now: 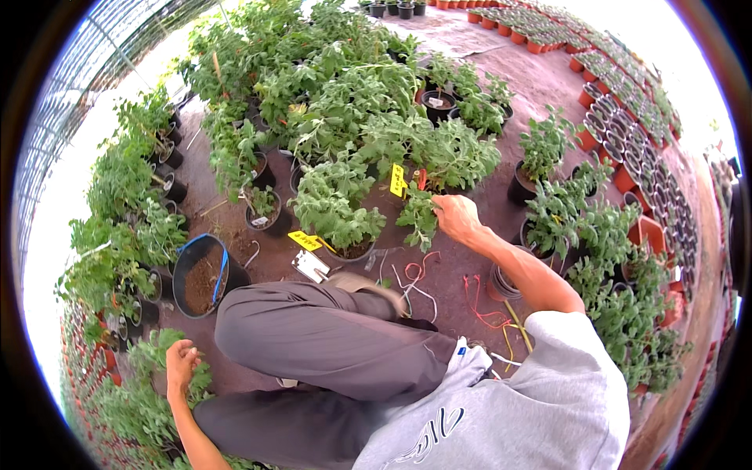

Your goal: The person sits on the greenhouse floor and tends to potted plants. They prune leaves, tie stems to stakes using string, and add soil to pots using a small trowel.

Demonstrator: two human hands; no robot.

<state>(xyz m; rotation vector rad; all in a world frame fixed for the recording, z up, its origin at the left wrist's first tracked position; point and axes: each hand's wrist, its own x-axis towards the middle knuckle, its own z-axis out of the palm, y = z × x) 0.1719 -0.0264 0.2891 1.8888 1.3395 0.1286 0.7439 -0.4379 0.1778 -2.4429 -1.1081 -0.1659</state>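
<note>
My right hand [461, 218] reaches forward with its fingertips closed on a small leafy green shoot [418, 218]. Just behind that shoot stand a yellow plant label [398, 180] with writing and a red tag [422, 179]. Off to the left, my left hand [181, 365] hovers beside leafy plants [141, 388], fingers loosely curled and nothing visible in them. A potted plant [338, 205] sits in front of my shoe [367, 291]. Near its pot lie another yellow label [305, 239] and a white card [311, 265].
A black bucket [238, 285] with brown soil and a blue strap stands left of my knee. Loose red string [484, 305] and white string [418, 294] lie on the ground. Stacked pots [502, 285] stand under my right forearm. Potted plants [543, 147] line the right side.
</note>
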